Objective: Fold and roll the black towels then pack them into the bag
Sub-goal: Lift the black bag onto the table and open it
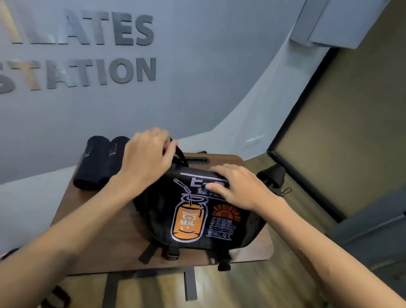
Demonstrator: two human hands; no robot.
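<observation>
A black messenger bag (pixel 189 218) with an orange jar print lies on the small wooden table (pixel 99 241), flap closed and buckles toward me. My left hand (pixel 146 156) grips the black strap at the bag's top left corner. Flat on the upper part of the flap rests my right hand (pixel 237 186), fingers spread. Two rolled black towels (pixel 98 161) lie side by side at the table's far left corner, just left of my left hand.
A grey wall with raised lettering (pixel 75 56) stands close behind the table. The table's dark metal legs (pixel 189 284) show below its front edge. Wood floor and a dark-framed panel (pixel 341 119) are to the right. A black strap end (pixel 275 174) hangs off the table's right side.
</observation>
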